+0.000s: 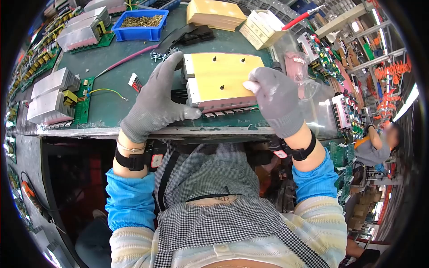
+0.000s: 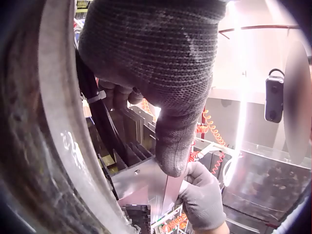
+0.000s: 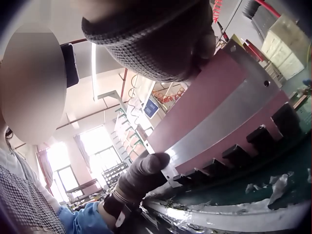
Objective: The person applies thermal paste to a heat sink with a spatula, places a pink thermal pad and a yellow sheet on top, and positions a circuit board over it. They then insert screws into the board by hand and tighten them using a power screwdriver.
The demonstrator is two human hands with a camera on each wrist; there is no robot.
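Observation:
A finned metal heat sink [image 1: 193,92] lies near the bench's front edge, topped by a yellow sheet [image 1: 210,71] with three small black screws standing in it. My gloved left hand [image 1: 156,96] spans its left end, fingers and thumb extended. In the left wrist view the thumb [image 2: 173,146] lies along the heat sink's pinkish side. At the right end, my gloved right hand [image 1: 277,98] has curled fingers and pinches a small white wad [image 1: 252,85] against the yellow sheet. Black tabs [image 3: 234,153] line the lower edge in the right wrist view.
Behind stand a blue tray [image 1: 140,23] of small brass-coloured parts, a stack of yellow sheets [image 1: 214,15] and a small box [image 1: 263,29]. More heat sinks on circuit boards [image 1: 53,98] line the left. A red-handled tool [image 1: 297,20] leans at the box. Loose screws [image 1: 163,54] lie behind.

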